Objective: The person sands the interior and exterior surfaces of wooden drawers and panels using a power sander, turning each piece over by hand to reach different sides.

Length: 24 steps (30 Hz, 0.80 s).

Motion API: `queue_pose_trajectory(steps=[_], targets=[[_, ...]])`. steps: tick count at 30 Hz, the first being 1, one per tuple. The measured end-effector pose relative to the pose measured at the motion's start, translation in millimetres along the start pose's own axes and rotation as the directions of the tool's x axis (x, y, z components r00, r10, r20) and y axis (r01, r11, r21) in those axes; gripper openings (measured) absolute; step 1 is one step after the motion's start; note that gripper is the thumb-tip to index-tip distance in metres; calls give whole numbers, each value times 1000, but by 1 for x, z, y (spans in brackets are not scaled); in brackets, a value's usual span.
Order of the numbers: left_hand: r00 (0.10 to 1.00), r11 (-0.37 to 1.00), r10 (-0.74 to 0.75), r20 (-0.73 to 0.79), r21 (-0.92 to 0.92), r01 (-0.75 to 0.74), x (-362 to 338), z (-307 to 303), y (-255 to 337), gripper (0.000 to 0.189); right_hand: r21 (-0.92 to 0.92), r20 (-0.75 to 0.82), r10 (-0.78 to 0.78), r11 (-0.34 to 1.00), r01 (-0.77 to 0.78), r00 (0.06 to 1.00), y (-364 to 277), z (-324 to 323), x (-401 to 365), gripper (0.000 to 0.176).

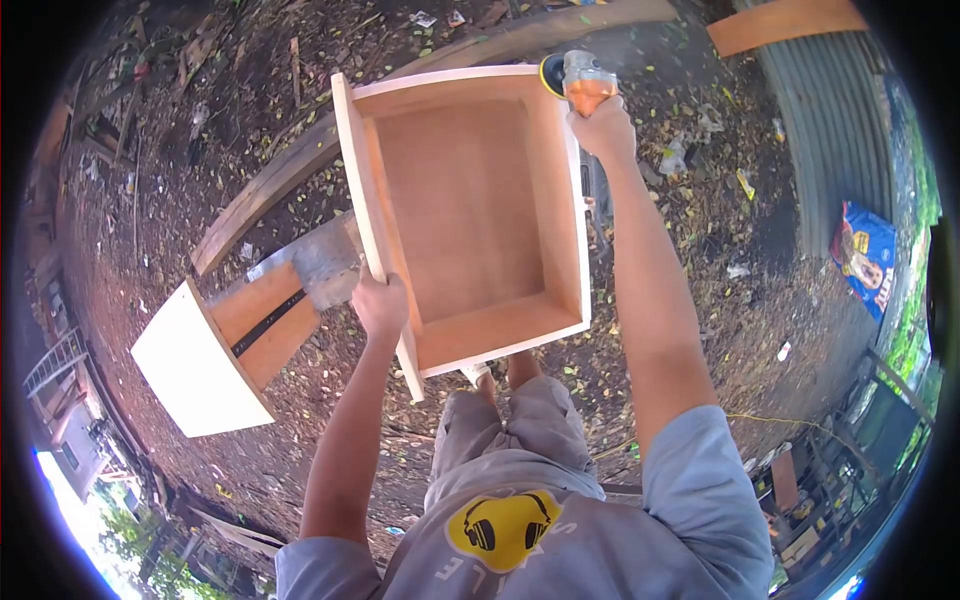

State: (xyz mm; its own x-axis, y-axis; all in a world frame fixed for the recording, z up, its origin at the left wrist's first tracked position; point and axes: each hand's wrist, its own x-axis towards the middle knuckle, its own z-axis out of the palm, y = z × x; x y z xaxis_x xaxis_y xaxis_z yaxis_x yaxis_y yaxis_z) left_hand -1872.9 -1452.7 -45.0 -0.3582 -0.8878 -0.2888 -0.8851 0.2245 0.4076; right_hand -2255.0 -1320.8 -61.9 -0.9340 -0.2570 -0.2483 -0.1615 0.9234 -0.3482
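A wooden drawer (465,200), its open top facing me, takes up the middle of the head view. My left hand (381,304) is closed around the edge of its front panel on the left side. In my right hand (606,133) is an orange and grey angle grinder (588,82), gripped by its body. The grinder's round disc (552,76), with a yellow rim, is right at the drawer's far right corner. Under the drawer's right side, a dark support (595,190) shows in part.
A second drawer with a white front (195,365) and a black slide rail lies on the ground at left. Long wooden planks (270,190) cross the leaf-strewn ground. Corrugated sheet metal (830,130) and a blue printed bag (864,257) lie at right. A yellow cord (775,419) trails at lower right.
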Motion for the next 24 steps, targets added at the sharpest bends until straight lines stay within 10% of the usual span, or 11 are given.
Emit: queue_pose_trajectory(steps=[24], targets=[[998,997,-70,6,39,70,-6,-10,16,35,137,259,-509,861,490,821,-193,-7,-46,51]])
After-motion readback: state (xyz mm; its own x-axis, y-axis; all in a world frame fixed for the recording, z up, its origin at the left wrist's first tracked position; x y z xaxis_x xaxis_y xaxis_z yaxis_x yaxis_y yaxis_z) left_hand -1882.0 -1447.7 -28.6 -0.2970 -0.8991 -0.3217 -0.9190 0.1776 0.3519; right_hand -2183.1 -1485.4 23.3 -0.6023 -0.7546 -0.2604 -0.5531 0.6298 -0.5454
